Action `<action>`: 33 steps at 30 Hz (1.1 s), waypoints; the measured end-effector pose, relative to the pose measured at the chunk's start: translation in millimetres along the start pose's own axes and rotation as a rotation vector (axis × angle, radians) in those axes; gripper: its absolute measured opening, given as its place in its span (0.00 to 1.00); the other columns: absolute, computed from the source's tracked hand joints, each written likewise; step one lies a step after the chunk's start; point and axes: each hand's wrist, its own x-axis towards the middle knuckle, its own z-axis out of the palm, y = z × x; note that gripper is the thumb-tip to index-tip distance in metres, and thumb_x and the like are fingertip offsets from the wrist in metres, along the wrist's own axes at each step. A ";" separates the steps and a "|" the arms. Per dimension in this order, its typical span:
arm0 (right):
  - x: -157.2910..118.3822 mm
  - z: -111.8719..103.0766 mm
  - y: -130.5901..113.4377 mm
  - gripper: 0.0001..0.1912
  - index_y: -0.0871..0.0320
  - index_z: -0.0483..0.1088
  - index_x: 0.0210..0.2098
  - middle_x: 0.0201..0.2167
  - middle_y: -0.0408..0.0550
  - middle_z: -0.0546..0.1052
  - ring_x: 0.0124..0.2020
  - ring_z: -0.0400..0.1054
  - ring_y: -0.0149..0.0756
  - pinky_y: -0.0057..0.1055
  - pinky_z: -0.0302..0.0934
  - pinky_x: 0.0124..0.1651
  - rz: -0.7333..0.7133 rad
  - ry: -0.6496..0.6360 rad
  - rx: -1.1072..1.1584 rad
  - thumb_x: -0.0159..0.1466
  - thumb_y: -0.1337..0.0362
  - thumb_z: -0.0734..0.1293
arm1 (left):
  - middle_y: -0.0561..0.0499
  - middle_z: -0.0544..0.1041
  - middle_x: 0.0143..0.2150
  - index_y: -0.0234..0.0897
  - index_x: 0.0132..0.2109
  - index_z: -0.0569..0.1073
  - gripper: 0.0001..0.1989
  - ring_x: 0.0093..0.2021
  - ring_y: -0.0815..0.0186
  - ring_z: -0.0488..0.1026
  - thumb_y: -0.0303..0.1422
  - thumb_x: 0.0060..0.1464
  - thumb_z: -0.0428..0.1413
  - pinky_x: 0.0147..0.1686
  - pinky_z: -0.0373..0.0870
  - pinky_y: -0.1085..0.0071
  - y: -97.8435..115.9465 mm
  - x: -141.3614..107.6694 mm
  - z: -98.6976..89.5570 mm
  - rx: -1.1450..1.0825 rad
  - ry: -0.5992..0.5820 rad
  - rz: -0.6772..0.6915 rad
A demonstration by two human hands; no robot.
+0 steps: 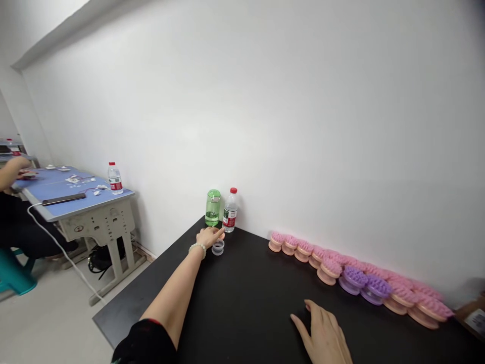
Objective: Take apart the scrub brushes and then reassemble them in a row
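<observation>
On your flat tabletop (pixel 242 303), a rounded plastic flask (pixel 212 208) stands against a plain painted wall (pixel 265 111), just left of a capped plastic water bottle (pixel 230 211). A short ribbed plastic cup (pixel 217 247) sits in front of them. Further right, bristled plastic scalp brushes (pixel 354 277) line the wall in rows, while a metal-framed desk (pixel 49 184) stands well off to your left

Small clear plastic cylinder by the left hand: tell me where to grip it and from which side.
Pinch the small clear plastic cylinder by its round side wall, coming from above with the left hand, which lies just beside it. It stands upright and short on the black tabletop, so a pinch closes around it easily.
</observation>
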 end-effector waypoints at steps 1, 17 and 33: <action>1.1 0.0 0.1 0.22 0.57 0.68 0.46 0.42 0.62 0.78 0.45 0.73 0.58 0.50 0.68 0.43 -0.005 0.004 -0.005 0.67 0.48 0.55 | 0.44 0.74 0.55 0.36 0.55 0.71 0.16 0.50 0.57 0.75 0.38 0.64 0.56 0.49 0.75 0.55 2.0 -0.8 4.9 -0.001 -0.020 0.030; 19.6 -31.3 -26.3 0.20 0.61 0.67 0.55 0.53 0.64 0.73 0.55 0.67 0.56 0.57 0.63 0.56 0.019 -0.076 0.191 0.70 0.57 0.57 | 0.44 0.73 0.56 0.37 0.56 0.71 0.15 0.52 0.57 0.74 0.37 0.65 0.54 0.53 0.73 0.53 96.7 -157.3 75.1 -0.185 -0.159 0.480; 147.8 22.9 -95.4 0.17 0.57 0.68 0.55 0.56 0.52 0.72 0.51 0.71 0.43 0.47 0.69 0.52 -0.228 -0.585 0.017 0.69 0.59 0.67 | 0.47 0.75 0.59 0.52 0.57 0.73 0.20 0.67 0.44 0.62 0.43 0.58 0.60 0.65 0.57 0.40 61.5 -184.0 83.8 0.026 -0.201 1.189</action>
